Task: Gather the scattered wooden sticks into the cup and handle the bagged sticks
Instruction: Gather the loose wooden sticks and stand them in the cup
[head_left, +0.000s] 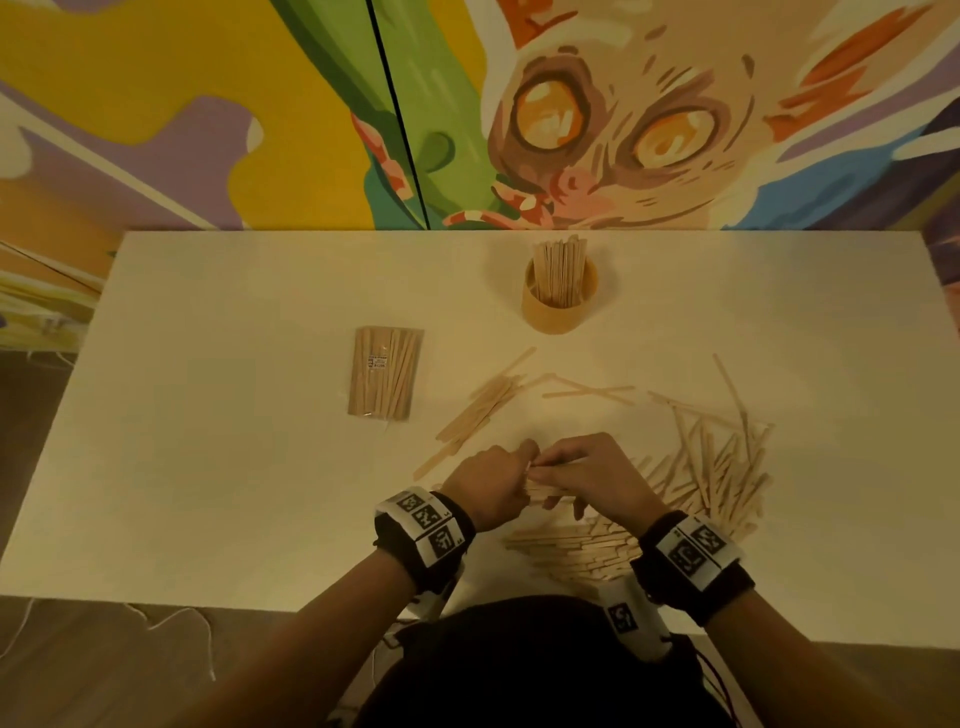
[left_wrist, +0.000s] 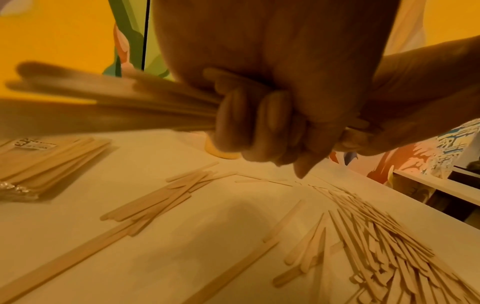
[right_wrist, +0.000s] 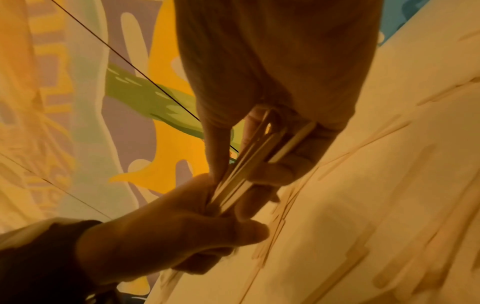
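Both hands meet above the near worktop (head_left: 234, 493). Left hand (head_left: 488, 491) and right hand (head_left: 597, 480) each grip one bundle of sticks (right_wrist: 241, 174). Best square the ends before carrying it to the far cup (head_left: 558, 312).

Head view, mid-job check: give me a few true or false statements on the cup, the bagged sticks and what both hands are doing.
1. The cup already holds upright sticks. True.
2. The bagged sticks lie inside the cup. False: the bag lies flat on the table, left of the cup.
3. Both the left hand and the right hand grip one bundle of sticks. True.
4. No loose sticks remain on the table. False: scattered sticks lie by the right hand.
5. The cup lies tipped over. False: it stands upright.
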